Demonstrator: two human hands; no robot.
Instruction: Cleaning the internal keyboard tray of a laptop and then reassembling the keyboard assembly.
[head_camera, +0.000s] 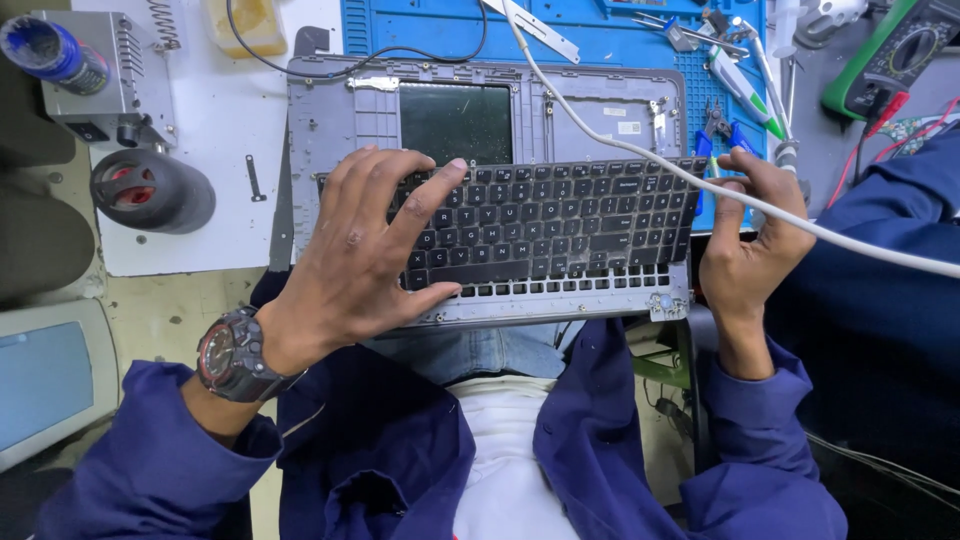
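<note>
- The keyboard (545, 225), black keys on a silver frame, lies loose across the near part of a grey laptop shell (480, 110), its near edge jutting over the bench edge above the person's lap
- The left hand (365, 250) lies spread on the keyboard's left end, fingers splayed over the keys and thumb hooked along the near edge; it presses and steadies rather than closes round anything
- The right hand (745, 250) grasps the keyboard's right end, fingers curled over the far corner, thumb hidden
- A white cable (640, 150) runs from the top of the view, slants over the keyboard's far right corner and across the right hand's fingers, and leaves at the right edge
- The shell shows a dark rectangular panel (455, 122) in its middle and two small pale stickers (622, 120) to the right, print too small to read
- A blue mat (560, 40) lies behind the shell, with tweezers and blue-handled pliers (718, 130) on it
- A green meter (895, 55) with a dial sits far right
- On the left a white sheet (215, 150) bears a grey round holder (150, 190) with red inside, and a grey box (95, 70) with a blue-capped bottle (50, 50) beside it
- A watch (232, 355) with red trim is on the left wrist; both sleeves are dark blue
</note>
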